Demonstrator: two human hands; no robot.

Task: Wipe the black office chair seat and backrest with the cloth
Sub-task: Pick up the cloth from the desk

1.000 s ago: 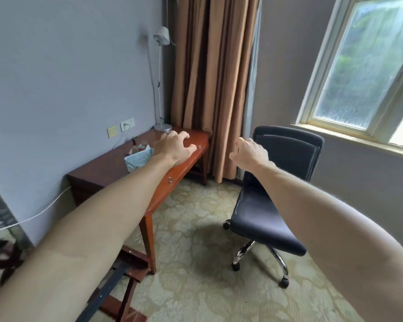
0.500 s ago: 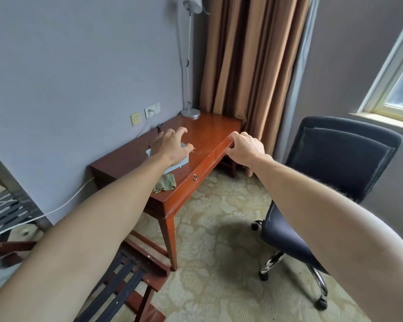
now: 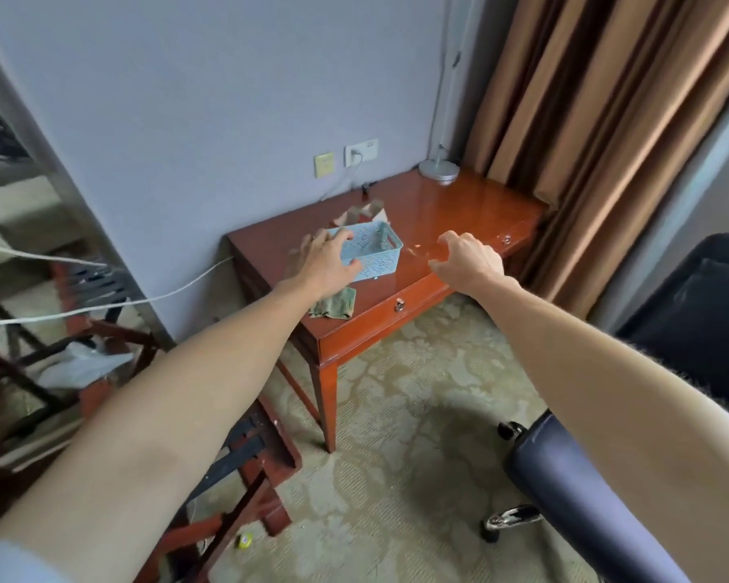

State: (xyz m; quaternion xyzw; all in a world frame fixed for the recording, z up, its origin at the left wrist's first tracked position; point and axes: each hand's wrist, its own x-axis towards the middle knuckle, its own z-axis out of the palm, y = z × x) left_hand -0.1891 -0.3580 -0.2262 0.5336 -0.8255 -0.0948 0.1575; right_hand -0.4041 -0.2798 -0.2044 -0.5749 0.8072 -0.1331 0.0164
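Note:
A green cloth (image 3: 334, 305) lies crumpled on the near left part of the red-brown desk (image 3: 472, 212), just below my left wrist. My left hand (image 3: 325, 263) hovers over the left end of a light blue plastic basket (image 3: 373, 252), fingers spread and holding nothing. My right hand (image 3: 466, 258) hangs over the desk's front edge with fingers loosely curled, empty. The black office chair (image 3: 699, 313) stands at the right edge; its seat front (image 3: 565, 477) shows under my right forearm.
A lamp base (image 3: 438, 168) sits at the desk's back corner by brown curtains (image 3: 586, 103). Folded paper items (image 3: 365, 212) stand behind the basket. A wooden luggage rack (image 3: 245, 477) with black straps stands left of the desk. White cables (image 3: 102, 307) cross at left. Patterned carpet (image 3: 396, 435) covers the floor.
The view has swung left and down from the chair toward the desk. Both hands have moved in over the desk; the green cloth and the basket are now plainly in sight.

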